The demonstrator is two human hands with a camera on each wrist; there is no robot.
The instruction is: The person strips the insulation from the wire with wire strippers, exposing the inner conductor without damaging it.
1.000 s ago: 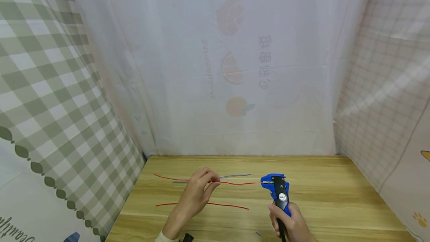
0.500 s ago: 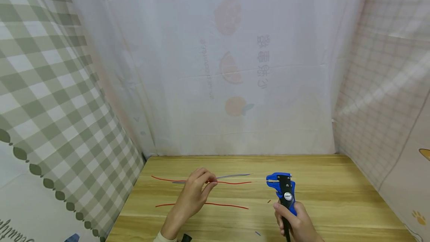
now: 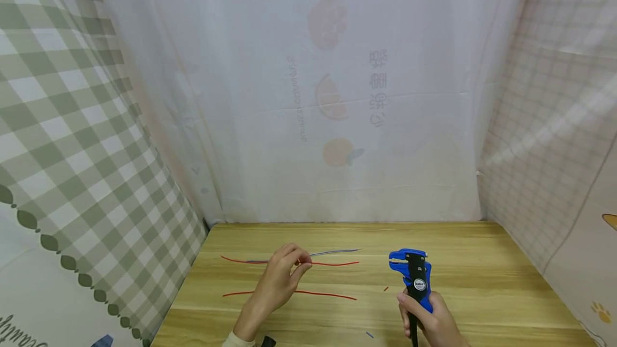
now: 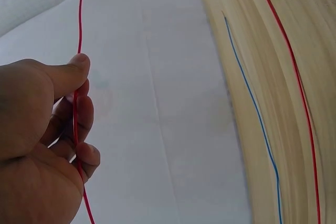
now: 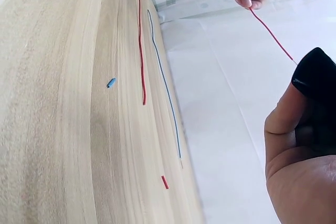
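My left hand (image 3: pixel 278 277) pinches a red wire (image 3: pixel 337 264) near its middle, held above the table. In the left wrist view the same red wire (image 4: pixel 80 19) runs between thumb and fingers and past the palm, with a pale bare tip at its top end. My right hand (image 3: pixel 431 319) grips a blue-and-black wire stripper (image 3: pixel 416 272) by its handles, its head pointing up and its mouth facing left. A gap lies between that mouth and the wire's right end. In the right wrist view only the stripper's black handle (image 5: pixel 317 77) shows.
On the wooden table (image 3: pixel 482 272) lie a blue wire (image 3: pixel 335 252) with a bare end and a second red wire (image 3: pixel 328 295). A short red insulation piece (image 3: pixel 385 288) and a short blue one (image 3: pixel 369 334) lie nearby. Cloth curtains (image 3: pixel 337 186) enclose the table.
The wire stripper has moved right, away from the red wire's end. A short red insulation piece now lies on the table below it. The left hand has barely shifted.
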